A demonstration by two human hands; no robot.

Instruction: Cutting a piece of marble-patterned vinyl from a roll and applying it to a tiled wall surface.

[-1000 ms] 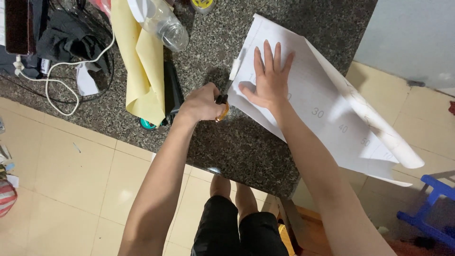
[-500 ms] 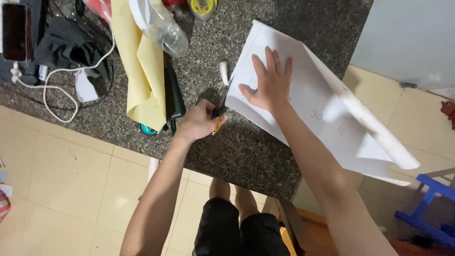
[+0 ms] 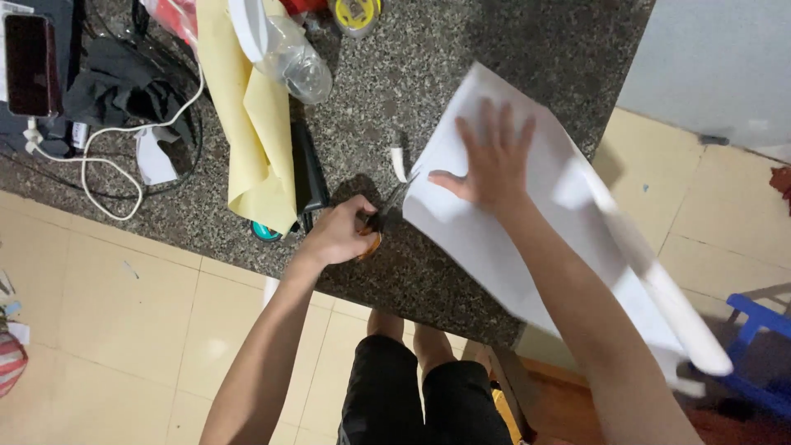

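Our two hands, both arms stretched forward

Our left hand (image 3: pixel 339 233) is curled into a closed fist, knuckles up, on a bare forearm that rises from the lower left. Our right hand (image 3: pixel 493 158) lies flat, palm down (fingers spread wide, thumb pointing left), its forearm running in from the lower right.

I am standing in what is looking like a home: a speckled granite bench (image 3: pixel 511 49) over cream floor tiles (image 3: pixel 107 305), a phone (image 3: pixel 29 62) charging on a white cable (image 3: pixel 107 165), a blue plastic stool (image 3: pixel 762 325) sitting nearby.
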